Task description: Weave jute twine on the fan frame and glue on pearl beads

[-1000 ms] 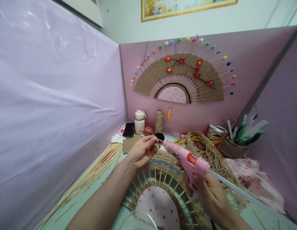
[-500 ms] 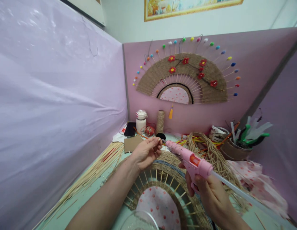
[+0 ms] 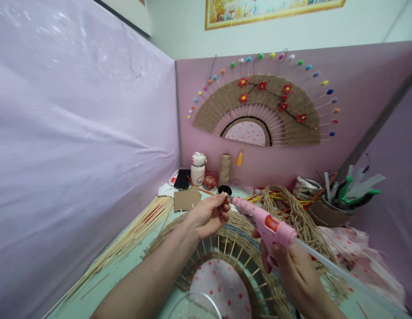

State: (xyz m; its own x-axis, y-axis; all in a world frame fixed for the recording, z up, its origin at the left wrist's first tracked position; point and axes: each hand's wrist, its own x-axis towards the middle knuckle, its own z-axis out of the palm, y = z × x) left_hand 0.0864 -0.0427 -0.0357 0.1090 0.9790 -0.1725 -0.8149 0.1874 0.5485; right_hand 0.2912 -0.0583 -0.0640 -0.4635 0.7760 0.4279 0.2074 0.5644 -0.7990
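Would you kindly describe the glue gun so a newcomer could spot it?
Start at the woven fan on the pink back panel and look down to the right hand. It grips the glue gun: unlike the tan twine nearby, it is pink, with an orange patch and a translucent stick at its rear.

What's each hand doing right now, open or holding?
Left hand: closed, thumb and finger pinching a small pale piece, too small to identify.
Right hand: closed around the handle of the pink glue gun.
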